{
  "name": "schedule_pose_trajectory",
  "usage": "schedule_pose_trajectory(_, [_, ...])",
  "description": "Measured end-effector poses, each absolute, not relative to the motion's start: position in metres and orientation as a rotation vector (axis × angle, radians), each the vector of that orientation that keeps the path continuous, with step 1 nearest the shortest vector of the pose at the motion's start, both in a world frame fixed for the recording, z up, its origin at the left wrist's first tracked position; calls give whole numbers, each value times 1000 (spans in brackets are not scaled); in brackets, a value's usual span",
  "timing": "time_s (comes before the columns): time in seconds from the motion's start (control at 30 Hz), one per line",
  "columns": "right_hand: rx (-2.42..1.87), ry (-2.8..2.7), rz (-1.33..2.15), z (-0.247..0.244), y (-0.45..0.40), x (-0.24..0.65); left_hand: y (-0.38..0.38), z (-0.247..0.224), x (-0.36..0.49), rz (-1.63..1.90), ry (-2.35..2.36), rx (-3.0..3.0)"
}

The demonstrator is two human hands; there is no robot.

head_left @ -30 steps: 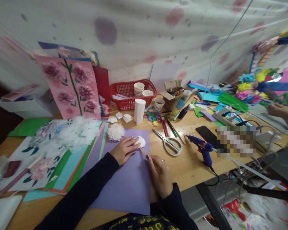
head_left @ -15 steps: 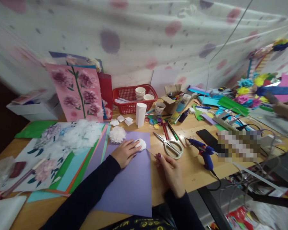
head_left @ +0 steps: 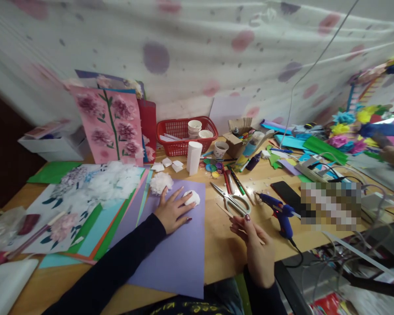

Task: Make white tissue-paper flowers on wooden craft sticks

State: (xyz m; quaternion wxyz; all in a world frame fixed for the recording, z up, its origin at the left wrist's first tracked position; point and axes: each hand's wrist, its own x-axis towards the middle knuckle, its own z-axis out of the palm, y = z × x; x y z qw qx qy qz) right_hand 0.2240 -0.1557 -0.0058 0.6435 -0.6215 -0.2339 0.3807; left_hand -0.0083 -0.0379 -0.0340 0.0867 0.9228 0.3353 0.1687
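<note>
On the purple paper sheet, near its far left corner, sat the ruffled white paper flower; one fingertip of the left hand reached its near edge, though whether it touched could not be told. That hand was open and spread, palm down, its fingers over the small round white piece, which lay near the sheet's far right corner. To my eye, light, even pressure from flat fingertips would have served best there, since a hard push could have crushed or slid something so soft-looking. Right of the sheet, above the steel scissors with pale handles, hung the tip of the thin wooden stick, pinched in the right hand. A loose pinch well back from the tip seemed wise, with the tip kept clear of the sheet in case it carried anything sticky. Farther right of the sheet, the blue glue gun rested on the wooden table; its nozzle probably deserved a wide berth.

Compared with half a second earlier, the left fingers had fanned wider, toward the flower. The stick's tip, then beside the round piece's edge, had moved right, off the sheet, and the right hand had gone with it.
</note>
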Motion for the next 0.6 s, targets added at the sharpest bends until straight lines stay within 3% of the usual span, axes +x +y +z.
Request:
schedule_pose_trajectory(0.23, [-1374,-483,881,1,-156,213,-37,3,-22,848,1013,1977])
schedule_pose_trajectory(0.4, [-1266,-474,974,9,-153,202,-74,34,10,780,1001,1527])
schedule_pose_trajectory(0.6, [-1250,-445,1072,23,-160,202,-98,37,37,781,939,1182])
